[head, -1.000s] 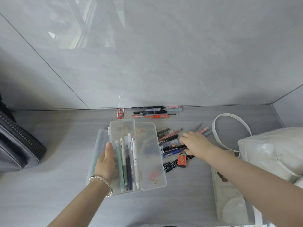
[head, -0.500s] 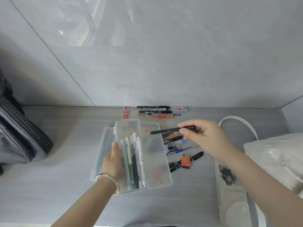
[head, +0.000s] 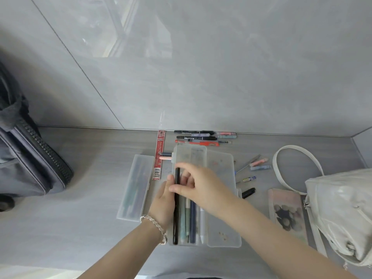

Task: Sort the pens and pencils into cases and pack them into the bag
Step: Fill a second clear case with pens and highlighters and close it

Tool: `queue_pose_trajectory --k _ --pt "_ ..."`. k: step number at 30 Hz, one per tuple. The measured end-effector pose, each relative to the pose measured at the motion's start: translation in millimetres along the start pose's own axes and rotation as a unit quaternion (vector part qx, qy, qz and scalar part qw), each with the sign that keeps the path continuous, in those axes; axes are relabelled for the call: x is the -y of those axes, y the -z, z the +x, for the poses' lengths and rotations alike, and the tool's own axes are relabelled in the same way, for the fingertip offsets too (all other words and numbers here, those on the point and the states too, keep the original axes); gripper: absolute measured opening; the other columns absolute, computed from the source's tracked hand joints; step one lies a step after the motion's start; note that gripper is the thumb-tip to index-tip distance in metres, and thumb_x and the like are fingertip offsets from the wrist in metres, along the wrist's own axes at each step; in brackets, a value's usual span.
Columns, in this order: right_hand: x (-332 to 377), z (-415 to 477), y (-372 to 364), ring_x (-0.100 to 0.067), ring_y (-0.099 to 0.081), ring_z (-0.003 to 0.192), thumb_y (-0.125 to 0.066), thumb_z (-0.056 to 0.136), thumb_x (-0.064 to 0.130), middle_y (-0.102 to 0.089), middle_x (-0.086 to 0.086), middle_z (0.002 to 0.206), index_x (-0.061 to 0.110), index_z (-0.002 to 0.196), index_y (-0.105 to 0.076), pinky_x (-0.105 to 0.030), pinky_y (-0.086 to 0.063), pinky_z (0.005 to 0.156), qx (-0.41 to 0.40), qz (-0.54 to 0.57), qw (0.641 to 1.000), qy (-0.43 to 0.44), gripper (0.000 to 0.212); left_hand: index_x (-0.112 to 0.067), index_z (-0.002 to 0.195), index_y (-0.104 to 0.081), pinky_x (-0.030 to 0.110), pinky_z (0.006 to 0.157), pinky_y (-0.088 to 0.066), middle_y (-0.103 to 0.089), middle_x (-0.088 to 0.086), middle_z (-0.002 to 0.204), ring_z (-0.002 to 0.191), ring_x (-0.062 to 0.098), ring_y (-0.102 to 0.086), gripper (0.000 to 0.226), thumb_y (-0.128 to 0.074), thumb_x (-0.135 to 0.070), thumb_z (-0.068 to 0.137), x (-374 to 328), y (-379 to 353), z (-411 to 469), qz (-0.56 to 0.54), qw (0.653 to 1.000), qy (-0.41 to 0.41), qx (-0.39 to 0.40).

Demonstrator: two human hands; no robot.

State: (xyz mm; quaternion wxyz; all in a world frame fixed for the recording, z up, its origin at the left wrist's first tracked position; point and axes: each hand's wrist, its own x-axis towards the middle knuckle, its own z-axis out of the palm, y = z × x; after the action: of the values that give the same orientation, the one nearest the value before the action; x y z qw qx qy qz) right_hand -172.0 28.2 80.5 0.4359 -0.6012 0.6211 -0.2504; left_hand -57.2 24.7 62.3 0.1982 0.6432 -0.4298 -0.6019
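On the grey wood-grain tabletop (head: 80, 208), your translucent rectangular plastic case (head: 221, 178) lay open, hinged lid flat to the right, its frosted walls smudged. Inside ran four slim barrels (head: 192, 222) side by side: teal, green, navy, white. Your left hand (head: 163, 202), a beaded silver bracelet (head: 155, 224) at the wrist, gripped the case's left edge, thumb over the rim. Your right hand (head: 199, 188) pinched a slim matte black pen (head: 176, 218) between thumb and curled fingers. The pen lay lengthwise along the tray's left wall, beside the teal barrel. A second frosted case (head: 136, 186) lay just left. A crinkled pale leather bag (head: 342, 208) stood well right.
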Motion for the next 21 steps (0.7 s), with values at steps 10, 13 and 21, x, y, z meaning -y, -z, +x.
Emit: queue_pose_trajectory --k 10,13,21 --pt "-28.0 -28.3 -30.8 -0.019 -0.038 0.125 -0.048 0.082 0.032 -0.055 -0.005 0.127 0.019 0.12 -0.051 -0.032 -0.027 0.105 -0.175 -0.236 0.941 0.169 0.04 -0.022 0.131 -0.052 0.036 0.115 -0.029 -0.056 -0.003 0.133 0.128 0.008 -0.046 0.06 -0.027 -0.059 0.091 7.7 -2.8 2.7 -0.043 0.998 -0.014 0.034" --pt "-35.7 -28.5 -6.5 -0.017 -0.034 0.131 -0.044 0.089 0.036 -0.046 -0.004 0.135 0.018 0.12 -0.056 -0.03 -0.024 0.11 -0.281 -0.114 0.951 0.064 0.038 -0.032 0.126 -0.056 0.04 0.112 -0.033 -0.059 -0.005 0.128 0.123 0.017 -0.051 0.07 -0.034 -0.076 0.076 12.2 1.9 5.9 -0.056 0.998 0.039 0.01" --pt "-60.2 -39.9 36.9 -0.015 -0.071 0.085 -0.031 0.097 0.043 -0.075 0.001 0.09 0.013 0.105 -0.064 -0.029 -0.055 0.077 -0.135 0.386 0.87 -0.277 0.046 -0.027 0.133 -0.049 0.043 0.112 -0.031 -0.053 -0.001 0.135 0.128 0.022 -0.046 0.063 -0.027 -0.064 0.088 12.7 12.8 18.7 -0.044 0.997 0.063 -0.031"
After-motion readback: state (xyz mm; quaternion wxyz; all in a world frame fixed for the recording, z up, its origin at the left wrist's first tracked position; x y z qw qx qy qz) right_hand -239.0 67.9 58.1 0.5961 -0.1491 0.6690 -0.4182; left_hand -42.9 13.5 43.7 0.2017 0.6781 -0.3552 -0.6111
